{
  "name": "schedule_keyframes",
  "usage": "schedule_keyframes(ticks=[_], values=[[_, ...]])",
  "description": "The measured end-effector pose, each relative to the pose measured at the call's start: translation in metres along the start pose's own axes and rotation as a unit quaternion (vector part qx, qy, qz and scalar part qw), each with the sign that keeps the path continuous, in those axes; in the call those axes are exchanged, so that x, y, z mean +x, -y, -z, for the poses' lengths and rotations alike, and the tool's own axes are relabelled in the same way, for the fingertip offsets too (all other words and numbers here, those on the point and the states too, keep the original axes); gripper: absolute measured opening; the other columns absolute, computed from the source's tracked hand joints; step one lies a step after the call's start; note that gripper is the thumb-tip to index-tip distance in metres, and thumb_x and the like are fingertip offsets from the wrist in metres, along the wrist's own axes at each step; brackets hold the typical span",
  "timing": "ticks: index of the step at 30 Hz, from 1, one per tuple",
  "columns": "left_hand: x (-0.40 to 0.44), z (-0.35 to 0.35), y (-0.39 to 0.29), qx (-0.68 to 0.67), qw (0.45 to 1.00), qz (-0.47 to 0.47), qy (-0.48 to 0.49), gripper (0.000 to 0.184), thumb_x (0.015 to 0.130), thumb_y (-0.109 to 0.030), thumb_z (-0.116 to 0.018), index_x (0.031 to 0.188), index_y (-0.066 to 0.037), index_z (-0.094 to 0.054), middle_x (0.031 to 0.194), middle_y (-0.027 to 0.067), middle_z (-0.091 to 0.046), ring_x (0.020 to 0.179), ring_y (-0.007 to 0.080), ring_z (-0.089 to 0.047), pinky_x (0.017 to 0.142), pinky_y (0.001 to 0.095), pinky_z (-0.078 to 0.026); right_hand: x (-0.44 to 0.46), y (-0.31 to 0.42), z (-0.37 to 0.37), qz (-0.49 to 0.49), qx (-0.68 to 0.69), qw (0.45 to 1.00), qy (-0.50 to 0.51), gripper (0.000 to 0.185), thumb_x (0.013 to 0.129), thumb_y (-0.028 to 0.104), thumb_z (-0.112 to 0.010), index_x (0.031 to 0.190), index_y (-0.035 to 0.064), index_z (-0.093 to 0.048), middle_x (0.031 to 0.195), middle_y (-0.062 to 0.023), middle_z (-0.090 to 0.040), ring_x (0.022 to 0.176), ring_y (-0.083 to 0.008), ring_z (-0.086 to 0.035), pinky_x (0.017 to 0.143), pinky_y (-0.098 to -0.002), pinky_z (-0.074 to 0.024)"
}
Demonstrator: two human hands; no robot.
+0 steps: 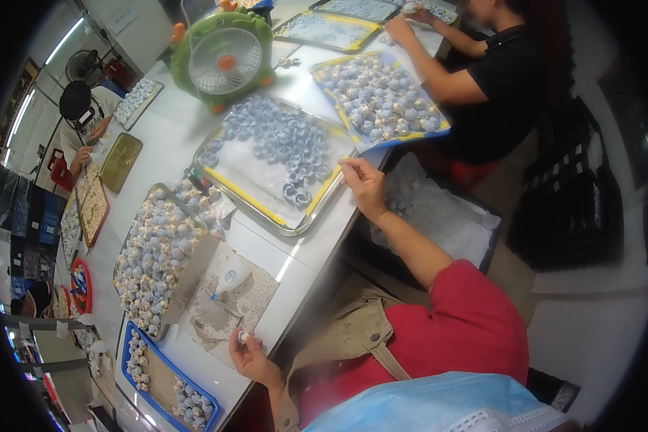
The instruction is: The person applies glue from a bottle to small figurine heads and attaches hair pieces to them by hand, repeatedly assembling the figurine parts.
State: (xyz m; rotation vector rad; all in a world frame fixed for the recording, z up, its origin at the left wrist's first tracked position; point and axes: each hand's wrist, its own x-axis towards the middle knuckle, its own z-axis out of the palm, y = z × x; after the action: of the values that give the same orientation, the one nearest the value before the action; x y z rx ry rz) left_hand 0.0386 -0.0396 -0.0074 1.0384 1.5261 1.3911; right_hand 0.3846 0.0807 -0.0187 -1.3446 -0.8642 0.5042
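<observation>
My left hand (255,362) is closed in a pinch at the table's front edge. A small pale figurine part (243,336) with some blue sits between its fingertips. My right hand (365,189) is at the right rim of a metal tray (299,230) with yellow edging. Its fingers are drawn together there, and what they hold, if anything, is too small to make out. Loose blue cup-shaped pieces (295,140) lie on white paper inside that tray. Between my hands, a white glue bottle (232,279) with a blue tip lies on a stained board (255,302).
At left, a tray (155,252) holds many blue-and-cream figurines. A blue tray (133,374) with more stands nearer. Behind is a green fan (223,57). To the right are another full tray (381,97) and a co-worker (507,79). Another person (86,119) works across the table.
</observation>
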Motion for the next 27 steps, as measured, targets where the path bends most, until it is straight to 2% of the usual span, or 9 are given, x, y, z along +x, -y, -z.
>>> schedule_keyframes(ticks=[8,10,13,27], values=[[0.002,0.006,0.003,0.003,1.000,-0.004,0.001,0.027,0.087,-0.006,-0.053,0.113,0.000,-0.049,0.106,0.0059,-0.056,0.081,0.0089,-0.054,0.066,0.0186,-0.043,-0.005,0.001,-0.006,-0.017,0.019,1.000,-0.009,0.014,0.085,0.009,-0.055,0.095,0.0010,-0.061,0.072,0.0018,-0.058,0.062,-0.0036,-0.051,0.058,-0.0167,-0.0410],[0.001,0.003,-0.001,-0.008,1.000,-0.019,-0.004,0.027,0.086,-0.006,-0.053,0.113,0.000,-0.049,0.106,0.0060,-0.056,0.083,0.0093,-0.054,0.066,0.0189,-0.043,-0.004,0.000,-0.007,0.022,0.007,1.000,-0.015,0.014,0.085,0.009,-0.055,0.095,0.0013,-0.061,0.072,0.0019,-0.058,0.062,-0.0035,-0.052,0.058,-0.0166,-0.0408],[0.001,0.007,0.003,-0.015,1.000,-0.023,0.001,0.027,0.086,-0.006,-0.053,0.113,0.000,-0.050,0.106,0.0062,-0.056,0.082,0.0093,-0.054,0.066,0.0190,-0.043,-0.005,0.001,-0.008,0.026,0.002,0.999,-0.020,0.014,0.085,0.009,-0.055,0.095,0.0014,-0.062,0.072,0.0020,-0.058,0.062,-0.0033,-0.051,0.058,-0.0164,-0.0404],[0.003,0.010,-0.003,-0.021,0.999,-0.032,0.008,0.026,0.086,-0.005,-0.053,0.112,0.000,-0.051,0.099,0.0068,-0.057,0.082,0.0085,-0.055,0.068,0.0185,-0.044,-0.008,-0.008,-0.014,0.024,0.015,0.999,-0.020,0.014,0.085,0.008,-0.055,0.096,0.0010,-0.061,0.071,0.0032,-0.056,0.063,-0.0023,-0.049,0.057,-0.0157,-0.0380]])
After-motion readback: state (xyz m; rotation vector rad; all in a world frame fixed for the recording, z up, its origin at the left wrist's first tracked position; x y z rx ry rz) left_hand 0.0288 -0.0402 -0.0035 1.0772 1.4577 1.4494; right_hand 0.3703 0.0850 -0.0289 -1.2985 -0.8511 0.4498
